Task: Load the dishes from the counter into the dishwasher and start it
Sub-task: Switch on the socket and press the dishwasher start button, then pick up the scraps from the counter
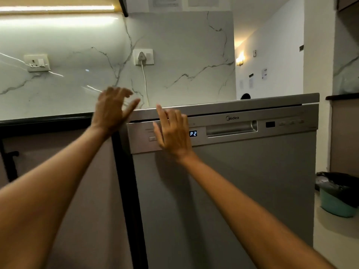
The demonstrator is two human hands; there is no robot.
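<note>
The grey steel dishwasher fills the middle and right of the view with its door closed. Its control panel display is lit and reads P2, left of the recessed door handle. My right hand lies flat over the left part of the panel, fingers spread, covering the buttons there. My left hand hovers at the dishwasher's top left corner, fingers apart, holding nothing. No dishes are in view.
A dark counter edge runs left of the dishwasher under a marble backsplash with a wall socket and white cable. A teal bin with a black bag stands on the floor at the right.
</note>
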